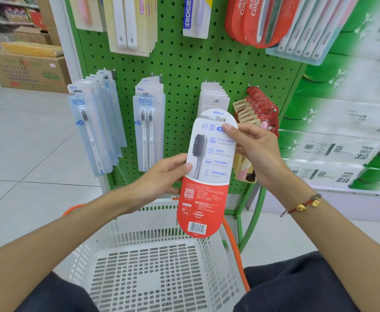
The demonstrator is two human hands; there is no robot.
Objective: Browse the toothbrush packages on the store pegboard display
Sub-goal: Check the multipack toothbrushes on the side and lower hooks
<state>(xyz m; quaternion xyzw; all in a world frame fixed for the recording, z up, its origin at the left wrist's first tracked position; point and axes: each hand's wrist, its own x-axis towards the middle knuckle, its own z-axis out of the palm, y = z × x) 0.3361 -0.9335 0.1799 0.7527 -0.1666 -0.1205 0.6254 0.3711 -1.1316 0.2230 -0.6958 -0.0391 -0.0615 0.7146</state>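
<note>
I hold one white and red Colgate toothbrush package upright in front of the green pegboard, its printed back and barcode facing me. My left hand grips its left edge at mid height, thumb on the front. My right hand pinches the upper right edge near the top. More toothbrush packages hang on the pegs: pale blue ones at left, a second pale blue stack in the middle, white ones behind the held package, red ones at right.
A white plastic shopping basket with orange handles sits below my arms, between my knees. Red Colgate packs hang on the upper row. Stacked tissue packs fill the right side. Cardboard boxes stand on the tiled floor at left.
</note>
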